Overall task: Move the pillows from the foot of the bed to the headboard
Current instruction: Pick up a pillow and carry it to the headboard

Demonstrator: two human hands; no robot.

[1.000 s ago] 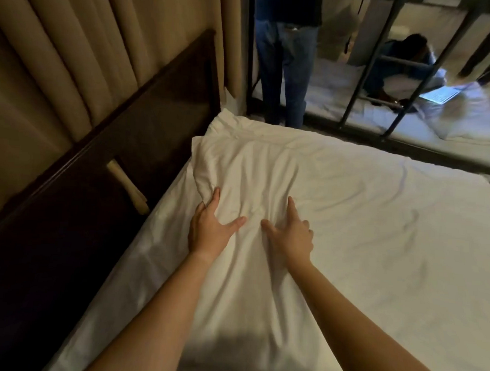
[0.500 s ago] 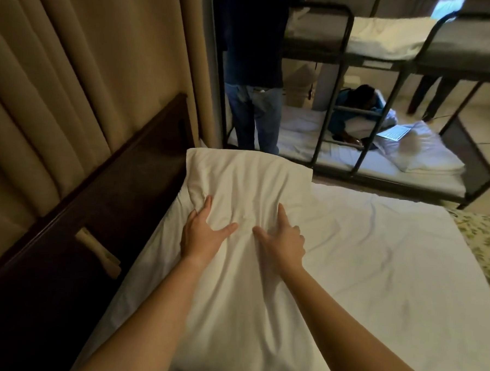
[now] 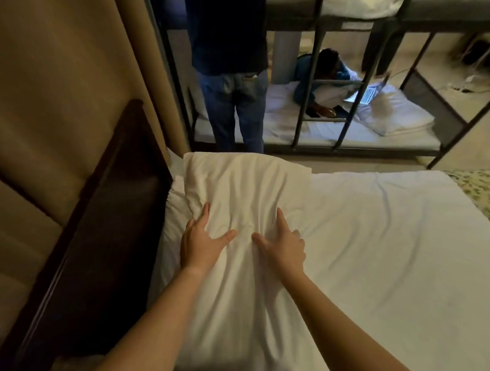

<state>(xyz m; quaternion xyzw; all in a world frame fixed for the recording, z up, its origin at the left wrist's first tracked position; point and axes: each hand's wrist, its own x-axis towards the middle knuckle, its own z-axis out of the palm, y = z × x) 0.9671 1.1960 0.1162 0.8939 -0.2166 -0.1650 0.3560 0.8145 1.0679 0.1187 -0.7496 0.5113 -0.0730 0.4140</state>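
Beside the headboard [image 3: 118, 195], your pillow [image 3: 245, 213] lies flat under your left hand [image 3: 199, 244] and right hand [image 3: 284, 248], both spread wide. Soft, light, floppy: grip 2 side edges.

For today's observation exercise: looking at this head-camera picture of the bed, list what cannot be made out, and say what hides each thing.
1. Near end of the pillow: head view, covered by the forearms and cut off by the bottom edge.
2. Other pillows: none visible in the head view; the foot of the bed lies outside the frame.
3. Palms of the left hand and right hand: pressed face down, so any grip on the fabric is unclear.
4. Headboard: too dark for surface detail.
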